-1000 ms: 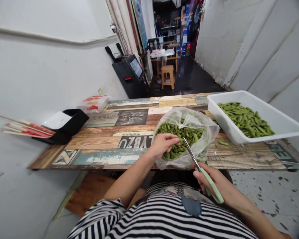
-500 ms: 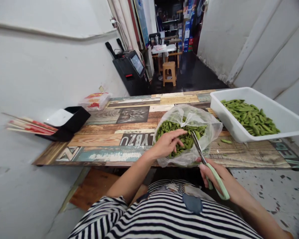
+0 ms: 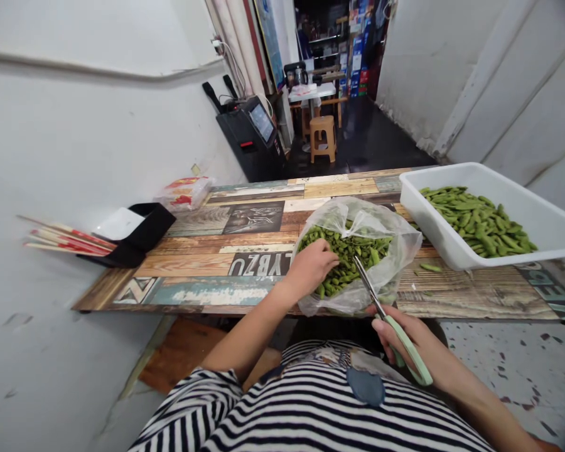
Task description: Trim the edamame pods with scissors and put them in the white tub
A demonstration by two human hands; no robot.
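An open clear plastic bag (image 3: 405, 251) full of green edamame pods (image 3: 346, 270) lies on the table in front of me. My left hand (image 3: 311, 269) reaches over the bag's left side, its fingers curled down into the pods. Whatever those fingers pinch is hidden. In my right hand (image 3: 402, 333), closed around the pale green handles, are scissors (image 3: 370, 290). Their metal blades point up and left over the pods, with the tips close together. To the right stands a white plastic tray (image 3: 456, 251) holding more pods.
The wood-patterned table (image 3: 263, 292) ends just before my body. A loose pod (image 3: 430, 267) lies between bag and tray. On the left are a black holder (image 3: 156, 232) with chopsticks (image 3: 70, 240) and a plastic packet (image 3: 184, 192). Beyond stand a black touchscreen machine (image 3: 247, 141) and a stool (image 3: 323, 138).
My left hand has turned and curled its stretched fingers down into the pods. The scissors have shifted slightly left and down, their blades now closer together.
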